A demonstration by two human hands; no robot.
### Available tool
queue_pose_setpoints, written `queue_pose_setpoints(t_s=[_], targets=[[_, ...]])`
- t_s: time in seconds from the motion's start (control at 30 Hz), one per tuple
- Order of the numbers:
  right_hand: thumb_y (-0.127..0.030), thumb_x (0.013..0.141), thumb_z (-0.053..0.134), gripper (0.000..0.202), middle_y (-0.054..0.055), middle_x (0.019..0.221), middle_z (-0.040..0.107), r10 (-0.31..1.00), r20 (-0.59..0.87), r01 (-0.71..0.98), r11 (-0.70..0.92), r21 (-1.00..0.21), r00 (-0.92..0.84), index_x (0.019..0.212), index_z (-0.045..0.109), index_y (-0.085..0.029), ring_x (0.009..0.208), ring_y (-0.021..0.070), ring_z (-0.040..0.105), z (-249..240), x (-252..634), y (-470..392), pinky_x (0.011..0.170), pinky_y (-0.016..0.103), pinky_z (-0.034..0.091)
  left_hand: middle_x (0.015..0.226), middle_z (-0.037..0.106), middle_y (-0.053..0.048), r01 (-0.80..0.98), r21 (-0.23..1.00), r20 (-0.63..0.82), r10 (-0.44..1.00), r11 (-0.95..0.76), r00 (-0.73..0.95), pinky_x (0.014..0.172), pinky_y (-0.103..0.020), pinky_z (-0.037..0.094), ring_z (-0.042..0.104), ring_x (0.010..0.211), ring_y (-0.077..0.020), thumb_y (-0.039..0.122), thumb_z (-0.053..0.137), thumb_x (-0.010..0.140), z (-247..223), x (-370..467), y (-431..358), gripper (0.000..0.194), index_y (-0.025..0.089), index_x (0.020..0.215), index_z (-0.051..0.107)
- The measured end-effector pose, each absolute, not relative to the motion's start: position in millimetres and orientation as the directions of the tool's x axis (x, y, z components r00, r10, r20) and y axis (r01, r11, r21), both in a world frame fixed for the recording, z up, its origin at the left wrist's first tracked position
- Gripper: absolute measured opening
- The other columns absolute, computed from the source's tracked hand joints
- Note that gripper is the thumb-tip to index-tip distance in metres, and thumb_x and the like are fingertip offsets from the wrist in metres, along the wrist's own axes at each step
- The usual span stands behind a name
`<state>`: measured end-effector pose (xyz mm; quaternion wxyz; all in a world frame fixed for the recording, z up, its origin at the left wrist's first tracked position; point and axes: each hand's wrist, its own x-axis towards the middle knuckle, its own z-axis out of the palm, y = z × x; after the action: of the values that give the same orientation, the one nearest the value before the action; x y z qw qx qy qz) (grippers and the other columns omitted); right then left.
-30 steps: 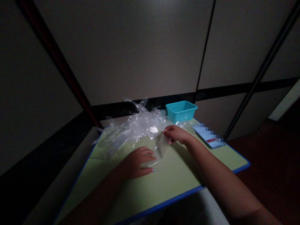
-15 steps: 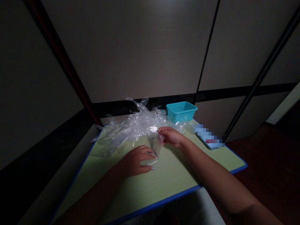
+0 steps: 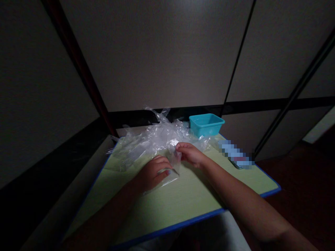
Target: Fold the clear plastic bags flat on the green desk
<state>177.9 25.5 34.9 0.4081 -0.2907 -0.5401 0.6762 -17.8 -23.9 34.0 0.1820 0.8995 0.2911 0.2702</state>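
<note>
Between my hands is a clear plastic bag (image 3: 176, 164), its lower edge lying slantwise over the table. My right hand (image 3: 191, 153) pinches the bag's upper right part between thumb and fingertips. My left hand (image 3: 155, 171) is closed on the bag's left side, thumb and fingers drawn together, with a flap of film showing below the thumb. Just beyond both hands spreads a heap of crumpled clear plastic bags (image 3: 157, 136). The dim light makes the film's edges hard to follow.
A turquoise plastic basket (image 3: 206, 126) stands at the table's back right. Nearer to me lies a phone (image 3: 237, 156) with its screen blurred out. The pale green table (image 3: 193, 198) has a blue rim, and panelled cabinet doors (image 3: 167, 59) rise behind it.
My left thumb and fingers have come together on the bag, where they were spread apart before. The bag's lower part now reaches further left and toward me. The view has shifted slightly.
</note>
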Motion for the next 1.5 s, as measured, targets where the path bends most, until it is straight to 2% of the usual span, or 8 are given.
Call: queue_pose_setpoints(t_s=[0.1, 0.23, 0.43, 0.67, 0.83, 1.2, 1.37, 1.5], targets=[[-0.036, 0.064, 0.066, 0.024, -0.003, 0.052, 0.056, 0.861, 0.073, -0.253, -0.067, -0.965, -0.503, 0.065, 0.051, -0.017, 0.045, 0.0091, 0.048, 34.2, 176.4, 24.7, 0.047, 0.021, 0.037, 0.084, 0.061, -0.006, 0.403, 0.69, 0.36, 0.767, -0.602, 0.531, 0.075, -0.03, 0.043, 0.055, 0.078, -0.0178, 0.054, 0.033, 0.088, 26.5, -18.3, -19.7, 0.049, 0.016, 0.086, 0.064], [-0.038, 0.063, 0.067, 0.027, -0.003, 0.051, 0.057, 0.86, 0.078, -0.254, -0.061, -0.965, -0.504, 0.065, 0.051, -0.017, 0.044, 0.0095, 0.048, 35.4, 172.7, 20.9, 0.046, 0.021, 0.036, 0.068, 0.061, -0.006, 0.28, 0.946, 0.057, 0.934, -0.164, 0.354, 0.055, -0.027, 0.044, 0.054, 0.055, -0.0144, 0.073, 0.029, 0.078, 22.0, -15.5, -14.9, 0.068, 0.013, 0.074, 0.06], [-0.038, 0.062, 0.068, 0.027, -0.003, 0.054, 0.057, 0.88, 0.116, -0.277, -0.018, -0.961, -0.461, 0.063, 0.05, -0.016, 0.047, 0.0089, 0.048, 34.3, 166.8, 18.3, 0.05, 0.022, 0.036, 0.079, 0.064, -0.007, 0.038, 0.967, -0.25, 0.916, 0.251, 0.314, 0.06, -0.032, 0.047, 0.063, 0.063, -0.0194, 0.069, 0.028, 0.082, 33.8, -10.6, -18.1, 0.06, 0.016, 0.097, 0.052], [-0.039, 0.066, 0.066, 0.028, -0.003, 0.056, 0.056, 0.87, 0.166, -0.242, 0.055, -0.969, -0.465, 0.063, 0.051, -0.016, 0.051, 0.0092, 0.047, 30.3, 163.2, 17.0, 0.054, 0.023, 0.033, 0.11, 0.052, -0.012, -0.134, 0.945, -0.253, 0.928, 0.297, 0.274, 0.064, -0.038, 0.049, 0.064, 0.066, -0.0194, 0.057, 0.027, 0.089, 43.4, -10.2, -23.5, 0.049, 0.021, 0.119, 0.041], [-0.041, 0.066, 0.068, 0.031, -0.003, 0.056, 0.054, 0.852, 0.201, -0.23, 0.098, -0.968, -0.483, 0.062, 0.052, -0.016, 0.052, 0.0082, 0.044, 31.5, 161.1, 13.9, 0.056, 0.022, 0.032, 0.125, 0.044, -0.015, -0.139, 0.948, -0.21, 0.89, 0.286, 0.404, 0.06, -0.04, 0.049, 0.065, 0.068, -0.0228, 0.062, 0.019, 0.087, 45.9, -14.4, -23.0, 0.057, 0.024, 0.123, 0.041], [-0.049, 0.076, 0.061, 0.037, 0.003, 0.073, 0.063, 0.725, 0.268, -0.23, 0.154, -0.961, -0.634, 0.072, 0.06, -0.013, 0.069, 0.013, 0.056, 28.9, 153.5, 4.3, 0.073, 0.029, 0.041, 0.097, 0.06, -0.01, -0.247, 0.904, -0.177, 0.832, 0.348, 0.526, 0.061, -0.045, 0.05, 0.064, 0.075, -0.0289, 0.068, 0.023, 0.083, 34.8, -26.0, -16.8, 0.065, 0.025, 0.128, 0.042], [-0.049, 0.078, 0.059, 0.035, 0.004, 0.078, 0.063, 0.751, 0.342, -0.21, 0.27, -0.94, -0.564, 0.073, 0.058, -0.015, 0.075, 0.014, 0.056, 30.2, 158.3, 10.4, 0.078, 0.03, 0.04, 0.123, 0.05, -0.015, -0.292, 0.894, -0.154, 0.844, 0.341, 0.514, 0.06, -0.043, 0.05, 0.066, 0.066, -0.0248, 0.063, 0.024, 0.086, 34.1, -27.8, -16.1, 0.06, 0.021, 0.122, 0.047], [-0.043, 0.077, 0.059, 0.029, 0.002, 0.073, 0.061, 0.798, 0.352, -0.117, 0.34, -0.933, -0.489, 0.071, 0.056, -0.016, 0.07, 0.0126, 0.055, 24.6, 163.2, 21.1, 0.073, 0.028, 0.042, 0.129, 0.046, -0.016, -0.159, 0.94, -0.201, 0.866, 0.303, 0.458, 0.05, -0.033, 0.049, 0.066, 0.061, -0.0213, 0.058, 0.037, 0.085, 41.4, -28.1, -19.3, 0.051, 0.022, 0.12, 0.048]])
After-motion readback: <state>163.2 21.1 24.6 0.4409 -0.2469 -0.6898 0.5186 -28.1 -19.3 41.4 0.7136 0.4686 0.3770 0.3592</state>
